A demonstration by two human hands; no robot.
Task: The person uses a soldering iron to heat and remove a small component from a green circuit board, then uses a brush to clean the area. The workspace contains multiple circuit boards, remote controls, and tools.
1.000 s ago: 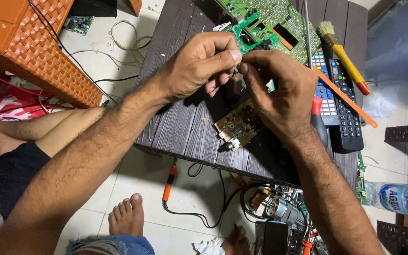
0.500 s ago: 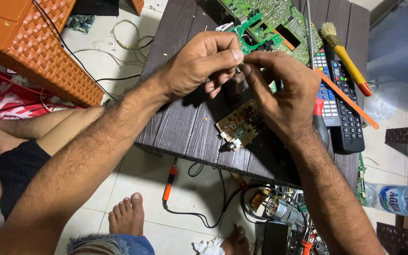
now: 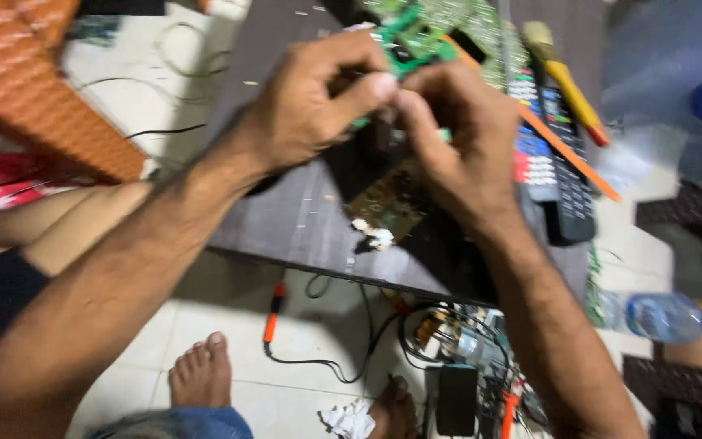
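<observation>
Head cam's blurry, but both hands' fingers (image 3: 371, 85) are pinched together at top centre on something too small to tell. Left hand (image 3: 310, 110) and right hand (image 3: 457, 138) hover over a flat brownish circuit board (image 3: 387, 203) on the dark wood-grain worktop (image 3: 286, 219).

Dark wood-grain tabletop (image 3: 286, 219), low, set over a pale tiled floor (image 3: 229, 325). On the tabletop: small brown circuit board (image 3: 387, 203) near the front edge with white bits at its corner; green circuit board (image 3: 448, 24) at the far side; two remote controls (image 3: 558, 154) side by side on the right; yellow-handled brush (image 3: 566, 77) far right; thin orange stick (image 3: 566, 150) lying diagonally across the remotes. On the floor: orange-handled tool with black cord (image 3: 272, 313) just below the tabletop edge, tangle of parts and wires (image 3: 457, 341) near right, black box (image 3: 457, 398), crumpled white tissue (image 3: 349, 419), plastic water bottle (image 3: 660, 317) on its side at right, loose wires (image 3: 180, 61) far left. Picture blurred.
</observation>
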